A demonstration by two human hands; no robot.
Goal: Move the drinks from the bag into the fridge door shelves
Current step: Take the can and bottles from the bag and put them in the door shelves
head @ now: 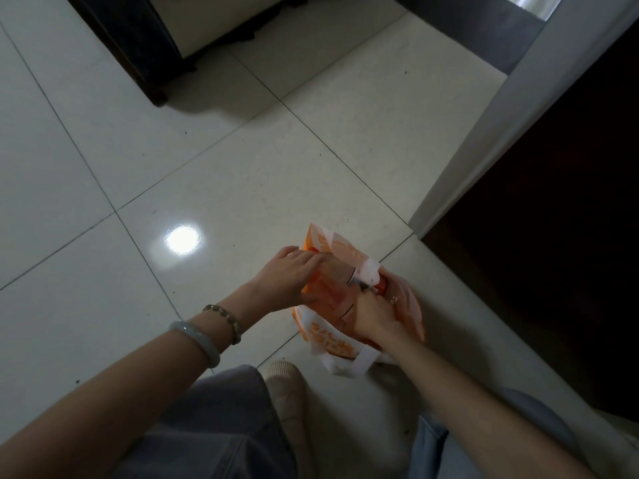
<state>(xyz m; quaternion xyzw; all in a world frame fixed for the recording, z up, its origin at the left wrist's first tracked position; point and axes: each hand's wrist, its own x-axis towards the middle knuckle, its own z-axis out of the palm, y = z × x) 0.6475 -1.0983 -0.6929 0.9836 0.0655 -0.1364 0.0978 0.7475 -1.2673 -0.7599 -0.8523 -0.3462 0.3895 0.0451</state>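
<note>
An orange and white plastic bag (326, 337) stands on the tiled floor just ahead of my feet. My left hand (294, 276) grips the bag's left edge and holds its mouth apart. My right hand (373, 319) is reaching inside the bag, fingers curled near a bottle with an orange-red cap (380, 288). I cannot tell whether the fingers are closed around that bottle. The rest of the drinks are hidden by the bag's walls. The grey fridge edge (484, 143) rises at the right with a dark opening beside it.
White floor tiles (207, 160) spread to the left and ahead. Dark wooden furniture (138, 53) stands at the top left. My beige shoe (287, 385) and grey trouser legs sit at the bottom. A bright light glare marks the floor left of the bag.
</note>
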